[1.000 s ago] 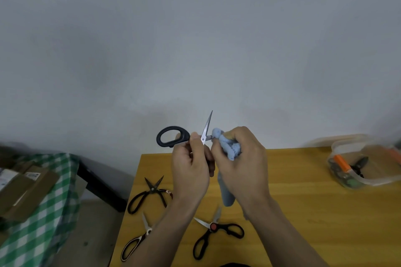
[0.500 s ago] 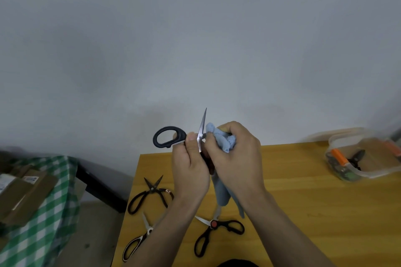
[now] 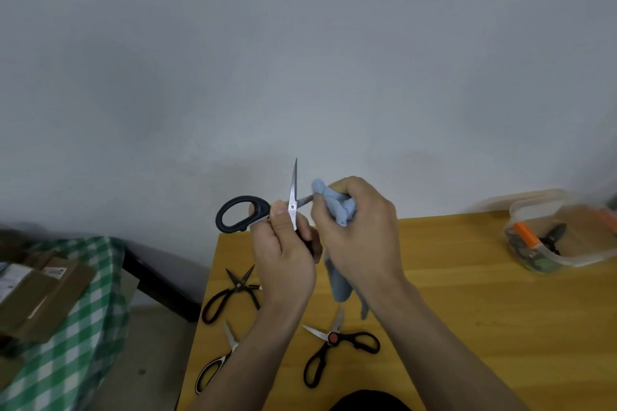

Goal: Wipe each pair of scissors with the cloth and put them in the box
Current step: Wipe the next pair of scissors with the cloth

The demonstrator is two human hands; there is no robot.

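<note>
My left hand (image 3: 283,257) grips black-handled scissors (image 3: 241,214) held up above the table, blades spread, one blade pointing up. My right hand (image 3: 357,237) grips a bunched light-blue cloth (image 3: 335,210) wrapped round the tip of the other blade; the cloth's tail hangs down below the hand. A clear plastic box (image 3: 567,240) at the table's far right holds scissors, one with orange handles. Three more pairs lie on the table: all-black scissors (image 3: 233,294), black-and-white-handled scissors (image 3: 217,364) and scissors with a red pivot (image 3: 334,344).
The wooden table (image 3: 467,310) stands against a plain grey wall. To the left, a green-checked cloth (image 3: 83,327) covers another surface with cardboard boxes (image 3: 40,294) on it. A gap of floor separates the two.
The cloth has slid outward along the lower blade toward its tip, so more of that blade shows. The upright blade has swung slightly further upright. Both hands stay at the same height.
</note>
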